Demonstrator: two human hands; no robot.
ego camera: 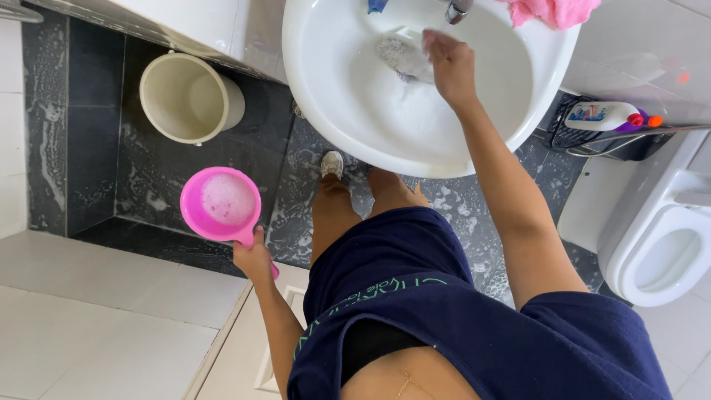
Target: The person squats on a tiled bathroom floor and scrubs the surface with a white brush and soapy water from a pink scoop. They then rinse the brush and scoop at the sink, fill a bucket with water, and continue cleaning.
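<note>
Navy shorts fill the lower frame, nearest the lens, with the person's legs and one pale shoe [332,163] below on the wet dark floor tiles [96,148]. Left hand [253,258]: fingers closed round the handle of a pink scoop [221,204], held out level over the floor, well apart from the basin; the bowl of the scoop carries foamy water. Right hand [450,67]: reaching into the white washbasin [326,96], palm down, fingers loosely curled on a pale scrubbing pad [404,58] pressed to the basin's inner wall just below the tap [458,9]; whether the fingers fully clasp the pad I cannot tell, as it is blurred. Suds lie in the basin bottom and in streaks on the floor. Cream bucket [189,96] stands on the dark tiles left of the basin, upright, apart from the scoop. Pink cloth [555,10] rests on the basin's far rim. White bottle with a red cap [603,115] lies on its side in a black wire rack to the right, near a white toilet [659,252]. Judgement: the step in hand appears to be scrubbing the inside of the basin, with the scoop kept ready in the other hand. By the look of the remaining suds, the next move would call for bringing the scoop across over the rim and tipping it slowly, keeping it level until it clears the edge so that its load does not spill on the floor.
</note>
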